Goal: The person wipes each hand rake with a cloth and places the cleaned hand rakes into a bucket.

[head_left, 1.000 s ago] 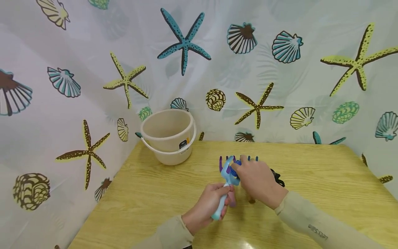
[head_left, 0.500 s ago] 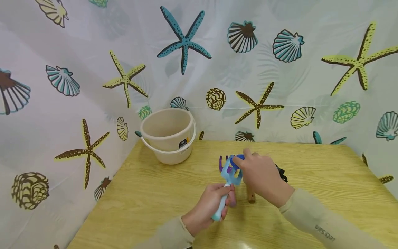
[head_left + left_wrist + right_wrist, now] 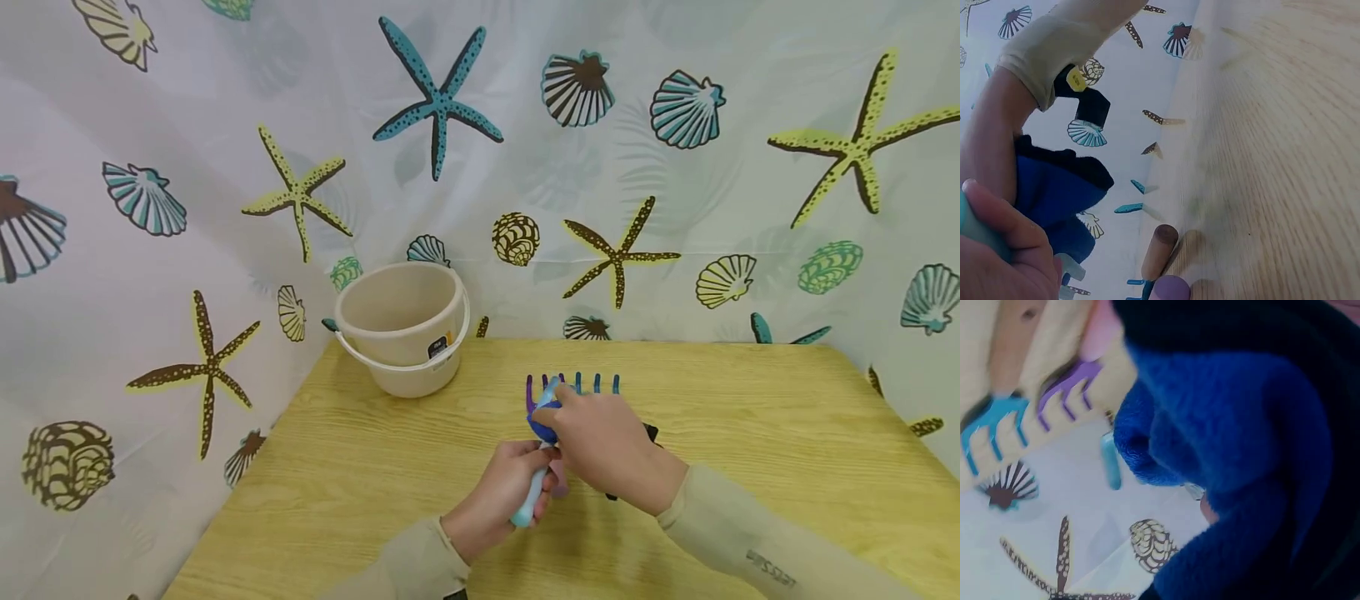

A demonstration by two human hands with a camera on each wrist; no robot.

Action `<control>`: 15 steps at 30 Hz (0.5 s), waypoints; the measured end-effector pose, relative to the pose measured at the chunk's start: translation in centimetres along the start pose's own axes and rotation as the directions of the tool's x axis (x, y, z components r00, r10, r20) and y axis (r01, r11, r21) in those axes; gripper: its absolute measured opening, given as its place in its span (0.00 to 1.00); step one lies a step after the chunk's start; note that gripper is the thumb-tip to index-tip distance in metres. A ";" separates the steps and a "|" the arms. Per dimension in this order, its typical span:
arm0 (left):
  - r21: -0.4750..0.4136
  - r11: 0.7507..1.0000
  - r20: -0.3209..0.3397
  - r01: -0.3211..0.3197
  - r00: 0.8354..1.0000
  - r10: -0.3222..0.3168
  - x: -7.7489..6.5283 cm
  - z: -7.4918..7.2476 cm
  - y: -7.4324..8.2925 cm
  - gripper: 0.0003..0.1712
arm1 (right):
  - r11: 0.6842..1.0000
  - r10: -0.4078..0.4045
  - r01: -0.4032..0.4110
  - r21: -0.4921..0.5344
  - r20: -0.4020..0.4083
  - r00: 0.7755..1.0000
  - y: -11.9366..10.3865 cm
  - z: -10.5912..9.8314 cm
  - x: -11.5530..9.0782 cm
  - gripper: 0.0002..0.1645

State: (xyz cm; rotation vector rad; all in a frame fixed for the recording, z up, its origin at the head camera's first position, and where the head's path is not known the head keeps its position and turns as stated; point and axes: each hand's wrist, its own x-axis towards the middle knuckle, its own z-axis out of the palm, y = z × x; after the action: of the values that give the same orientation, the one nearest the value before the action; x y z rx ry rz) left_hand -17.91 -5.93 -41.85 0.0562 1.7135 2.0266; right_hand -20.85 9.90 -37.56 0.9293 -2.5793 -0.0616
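Observation:
My left hand point(image 3: 498, 492) grips the pale blue handle point(image 3: 529, 502) of a garden hand fork, which tilts up over the table. My right hand point(image 3: 611, 437) holds a fluffy blue cloth point(image 3: 542, 422) with a black side, pressed around the fork's head. Only a pale tip point(image 3: 551, 388) of that head shows above the cloth in the head view. Two flat prongs point(image 3: 1071, 267) appear under the cloth in the left wrist view. Blue folds point(image 3: 1222, 419) fill much of the right wrist view, where the fork is hidden.
Behind the hands lie a purple hand rake point(image 3: 1069, 387) with a pink handle point(image 3: 1099, 331) and a teal hand rake point(image 3: 997, 419) with a wooden handle point(image 3: 1160, 250). A beige bucket point(image 3: 397, 333) stands at the back left. A shell-print curtain point(image 3: 517, 167) borders the table.
The cloth and right hand rise along the fork's head, then come down and left towards its neck. The left hand keeps its grip, almost still.

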 end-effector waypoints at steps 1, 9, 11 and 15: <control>0.002 1.000 0.000 -0.005 1.000 0.005 0.0 0.1 0.0 0.15 | 0.999 0.008 -0.008 -0.035 -0.010 1.000 0.1 0.3 0.2 0.16; 0.015 1.000 0.021 -0.023 1.000 0.023 -0.4 0.4 0.1 0.12 | 0.967 0.063 -0.085 -0.239 -0.098 0.993 0.9 1.9 0.9 0.08; 0.010 1.000 0.036 -0.013 0.999 0.013 -0.4 0.4 0.2 0.13 | 0.950 0.048 -0.087 -0.301 -0.133 0.990 0.7 1.9 0.7 0.09; 0.008 1.000 0.061 -0.013 0.998 0.013 -0.6 0.4 0.6 0.15 | 0.908 0.019 -0.101 -0.408 -0.202 0.979 0.4 1.7 0.7 0.09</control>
State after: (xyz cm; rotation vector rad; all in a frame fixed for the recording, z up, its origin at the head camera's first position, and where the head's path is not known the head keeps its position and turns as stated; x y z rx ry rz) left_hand -17.47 -5.85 -41.07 0.1307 1.6881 2.0069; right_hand -22.20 9.62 -38.85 0.6575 -2.2810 -0.4633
